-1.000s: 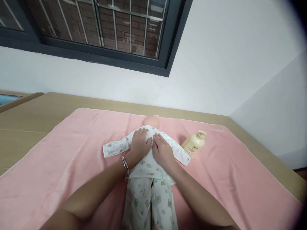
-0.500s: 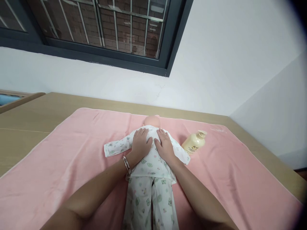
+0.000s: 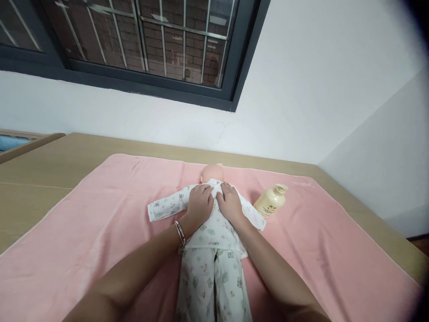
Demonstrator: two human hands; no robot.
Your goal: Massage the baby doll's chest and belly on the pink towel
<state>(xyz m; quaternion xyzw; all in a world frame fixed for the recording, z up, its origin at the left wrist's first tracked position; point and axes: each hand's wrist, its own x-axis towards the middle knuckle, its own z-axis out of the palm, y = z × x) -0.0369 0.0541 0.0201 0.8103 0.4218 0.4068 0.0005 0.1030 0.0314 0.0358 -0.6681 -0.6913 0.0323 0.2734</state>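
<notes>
Pink towel (image 3: 100, 232) covers the table (image 3: 40, 165) in front of me, and the baby doll (image 3: 212, 173) lies on it along the middle, head toward the wall, dressed in a white printed top (image 3: 214, 228) and matching trousers (image 3: 209, 281). My left hand (image 3: 199, 203) and my right hand (image 3: 230, 205) rest side by side on the chest of the top, just below the neck, fingers curled down into the cloth; whether either grip actually pinches the fabric or only presses on it I cannot tell. Both sleeves are spread out to the sides and the trousers are on, so I judge the dressing nearly done, with only the closing or smoothing of the front left. A cream bottle (image 3: 271, 201) lies near the doll's sleeve on my right, untouched.
</notes>
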